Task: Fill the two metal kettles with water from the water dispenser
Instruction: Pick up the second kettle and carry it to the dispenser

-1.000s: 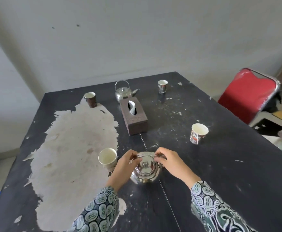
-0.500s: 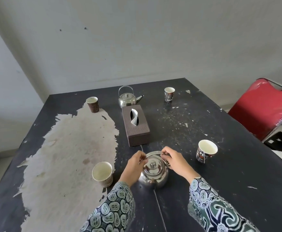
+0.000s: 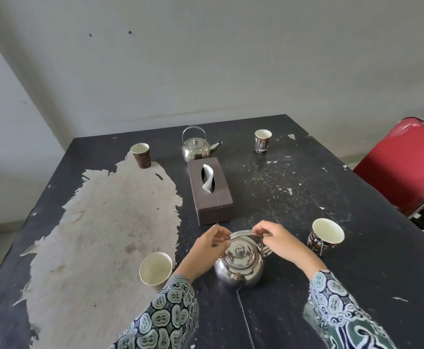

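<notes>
A shiny metal kettle (image 3: 239,269) with its lid on stands on the black table (image 3: 294,285) right in front of me. My left hand (image 3: 209,248) pinches the left end of its wire handle, and my right hand (image 3: 279,241) pinches the right end, the handle lying toward the far side. A second metal kettle (image 3: 196,148) stands at the far side of the table, handle upright, spout pointing right. No water dispenser is in view.
A brown tissue box (image 3: 210,195) lies between the two kettles. Several paper cups stand around: near left (image 3: 155,270), near right (image 3: 325,236), far left (image 3: 140,155), far right (image 3: 262,141). A red chair (image 3: 404,167) stands at the right edge.
My view has tilted up and back, so the table sits lower in frame. Both hands stay on the near kettle's handle; the kettle itself has not visibly moved on the table.
</notes>
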Available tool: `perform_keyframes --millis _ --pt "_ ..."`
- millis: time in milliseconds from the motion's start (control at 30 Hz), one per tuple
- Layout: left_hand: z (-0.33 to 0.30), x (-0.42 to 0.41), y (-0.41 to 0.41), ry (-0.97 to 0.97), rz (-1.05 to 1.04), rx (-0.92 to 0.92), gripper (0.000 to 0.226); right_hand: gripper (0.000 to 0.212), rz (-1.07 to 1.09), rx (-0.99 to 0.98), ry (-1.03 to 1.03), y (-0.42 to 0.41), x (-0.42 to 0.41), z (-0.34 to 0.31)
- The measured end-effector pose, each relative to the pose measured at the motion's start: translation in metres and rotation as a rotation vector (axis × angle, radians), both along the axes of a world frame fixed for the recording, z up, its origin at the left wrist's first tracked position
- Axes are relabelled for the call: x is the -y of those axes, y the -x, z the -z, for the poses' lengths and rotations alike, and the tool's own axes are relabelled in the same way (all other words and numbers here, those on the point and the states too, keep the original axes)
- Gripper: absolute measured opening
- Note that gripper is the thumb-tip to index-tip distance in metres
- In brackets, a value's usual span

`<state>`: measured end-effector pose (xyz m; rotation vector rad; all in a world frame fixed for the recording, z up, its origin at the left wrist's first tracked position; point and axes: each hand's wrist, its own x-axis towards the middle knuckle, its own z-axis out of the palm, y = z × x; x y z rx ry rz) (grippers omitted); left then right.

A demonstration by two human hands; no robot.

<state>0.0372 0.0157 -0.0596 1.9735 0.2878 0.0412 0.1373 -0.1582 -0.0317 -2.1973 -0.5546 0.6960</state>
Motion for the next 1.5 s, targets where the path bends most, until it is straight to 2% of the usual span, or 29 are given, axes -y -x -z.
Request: perform_keyframes --millis 167,367,533,700,800,1000,1100,1200,1333,1400,1500 --pt "-0.024 -0.032 -0.012 -0.027 -0.134 0.085 0.012 0.035 0.041 0.114 -0.105 -0.019 -0.026 -0.028" --pt "-0.05 -0.091 -0.036 -0.07 -0.314 0.143 0.012 0.032 -0.042 0.169 -0.141 -0.045 -0.077 -0.046" --pt "-0.035 -0.147 -0.066 -0.123 -0.419 0.084 0.014 0.026 -0.106 0.235 -0.143 -0.086 -0.134 -0.048" --pt "0.007 -0.191 -0.102 -0.287 -0.455 0.054 0.016 0.02 -0.077 0.294 -0.219 -0.142 -0.192 -0.04" --pt "0.038 -0.208 -0.12 -0.411 -0.435 -0.021 0.02 0.018 -0.023 0.339 -0.256 -0.172 -0.217 -0.027" --pt "0.1 -0.24 -0.142 -0.55 -0.366 -0.355 0.063 0.018 0.067 0.402 -0.255 -0.227 -0.256 0.006" --pt "0.122 -0.246 -0.142 -0.566 -0.377 -0.407 0.074 0.021 0.154 0.436 -0.3 -0.251 -0.277 0.018" --pt "0.127 -0.246 -0.143 -0.644 -0.355 -0.459 0.079 0.032 0.201 0.431 -0.335 -0.268 -0.3 0.025" --pt "0.13 -0.247 -0.145 -0.672 -0.323 -0.52 0.081 0.051 0.166 0.392 -0.267 -0.289 -0.327 0.031" --pt "0.13 -0.247 -0.145 -0.683 -0.316 -0.529 0.081 0.048 0.133 0.399 -0.227 -0.297 -0.336 0.031" --pt "0.129 -0.246 -0.145 -0.691 -0.308 -0.53 0.081 0.032 0.146 0.47 -0.24 -0.303 -0.342 0.029"
